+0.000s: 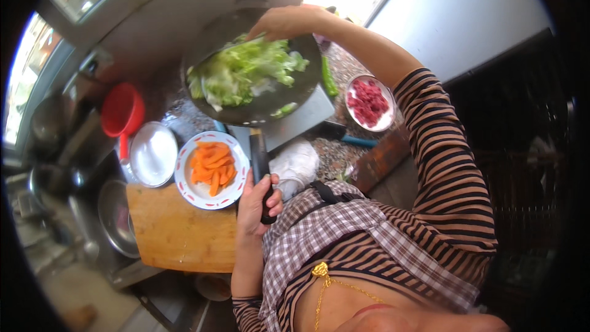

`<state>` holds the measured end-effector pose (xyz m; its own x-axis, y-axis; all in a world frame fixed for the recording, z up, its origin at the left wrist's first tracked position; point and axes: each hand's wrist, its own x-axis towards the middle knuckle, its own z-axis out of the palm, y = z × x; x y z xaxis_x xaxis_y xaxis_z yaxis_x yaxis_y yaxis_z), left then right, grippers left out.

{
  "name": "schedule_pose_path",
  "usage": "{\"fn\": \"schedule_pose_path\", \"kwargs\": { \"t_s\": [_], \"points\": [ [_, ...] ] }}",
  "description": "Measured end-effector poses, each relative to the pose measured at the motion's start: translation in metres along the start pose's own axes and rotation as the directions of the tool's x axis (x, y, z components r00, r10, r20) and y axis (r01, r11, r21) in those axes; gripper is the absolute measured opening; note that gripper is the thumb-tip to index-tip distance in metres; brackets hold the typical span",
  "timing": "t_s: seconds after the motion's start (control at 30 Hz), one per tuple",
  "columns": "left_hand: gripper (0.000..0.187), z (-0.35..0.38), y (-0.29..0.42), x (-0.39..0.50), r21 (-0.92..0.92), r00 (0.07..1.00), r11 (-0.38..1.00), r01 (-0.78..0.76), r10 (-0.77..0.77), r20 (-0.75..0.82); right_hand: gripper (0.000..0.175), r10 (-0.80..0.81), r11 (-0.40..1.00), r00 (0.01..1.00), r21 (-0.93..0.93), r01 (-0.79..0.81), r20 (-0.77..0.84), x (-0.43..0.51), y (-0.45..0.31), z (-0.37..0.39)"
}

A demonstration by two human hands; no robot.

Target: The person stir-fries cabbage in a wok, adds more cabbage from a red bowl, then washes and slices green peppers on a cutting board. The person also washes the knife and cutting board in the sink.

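My left hand (258, 200) is closed around the black handle (260, 161) of a dark wok (295, 97). Chopped green leaves, apparently lettuce (244, 71), are heaped across the wok's middle and left side. Over the far part of the wok reaches my right hand (286, 22), fingers pointing down at the leaves. A thin greyish edge runs left from its fingertips; blur hides whether the hand grips a utensil. Left of the wok handle, a white plate (184, 189) with red rim marks bears sliced orange vegetable pieces (213, 166), perhaps carrot.
A wooden cutting board (184, 235) lies front left, beside a metal bowl (153, 154) and red ladle (122, 110). Diced raw meat (368, 101) fills a white bowl (385, 122) at right. A green pepper (328, 76), grey panel (295, 117) and white cloth (295, 159) are near the wok.
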<state>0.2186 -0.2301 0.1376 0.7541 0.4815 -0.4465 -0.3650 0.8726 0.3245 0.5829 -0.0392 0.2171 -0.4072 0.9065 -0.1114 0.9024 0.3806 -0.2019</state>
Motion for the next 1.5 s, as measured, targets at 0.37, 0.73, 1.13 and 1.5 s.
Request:
{"fn": "schedule_pose_path", "kwargs": {
  "t_s": [0.37,0.73,1.13,1.5],
  "points": [
    [0.034,0.007,0.001,0.001,0.022,0.999,0.999,0.048,-0.047,-0.015,0.038,0.267,0.88,0.96,-0.426,-0.209,0.08,-0.152,-0.101,-0.081],
    [0.032,0.004,0.001,-0.003,0.037,1.0,0.999,0.017,-0.017,-0.012,0.015,0.359,0.794,0.932,-0.538,-0.284,0.038,-0.079,-0.066,-0.043],
    [0.033,0.002,0.001,-0.004,0.034,0.999,0.999,0.033,-0.033,0.018,0.031,0.637,0.697,0.621,0.004,-0.717,0.456,-0.023,0.06,-0.064],
    [0.031,0.003,0.003,-0.005,0.035,0.999,0.998,0.045,-0.046,0.019,0.049,0.075,0.995,0.994,0.07,-0.07,-0.074,-0.088,0.01,0.033]
  ]
}}
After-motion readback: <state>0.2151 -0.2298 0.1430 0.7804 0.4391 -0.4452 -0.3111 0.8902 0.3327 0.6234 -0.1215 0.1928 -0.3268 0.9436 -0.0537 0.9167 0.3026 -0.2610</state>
